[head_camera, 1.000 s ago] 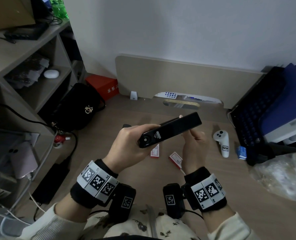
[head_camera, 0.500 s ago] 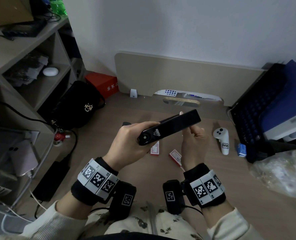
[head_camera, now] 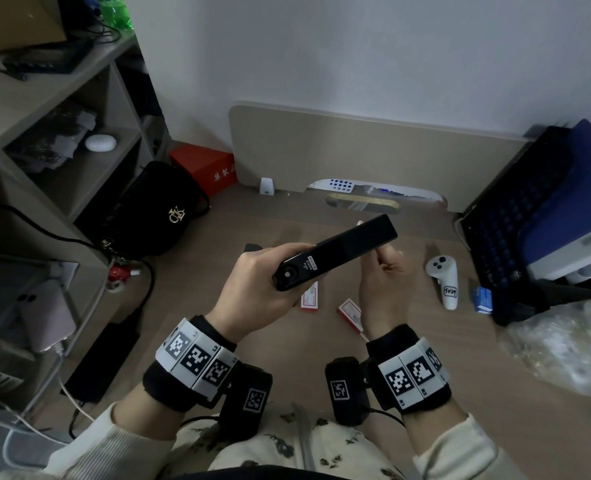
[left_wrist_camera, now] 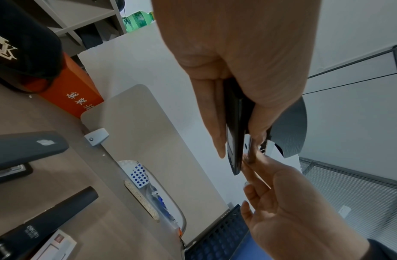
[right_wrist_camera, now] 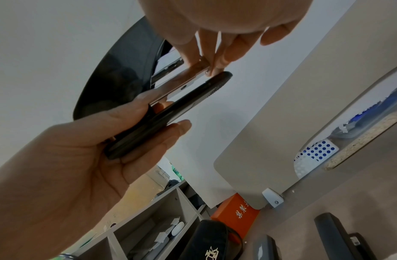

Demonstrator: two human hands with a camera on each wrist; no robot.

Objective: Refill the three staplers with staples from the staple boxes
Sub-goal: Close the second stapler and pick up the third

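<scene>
The left hand [head_camera: 252,292] grips the black stapler [head_camera: 335,252] above the table's middle; the right hand [head_camera: 384,289] pinches its front metal rail. Best hold the body firm and work the rail straight along it.

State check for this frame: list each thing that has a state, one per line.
black stapler: lifted off the desk, opened, metal staple rail exposed
left hand: grips the black stapler
right hand: fingertips on the rail's front end
two staplers on desk: lying untouched
red-and-white staple boxes: on desk
</scene>
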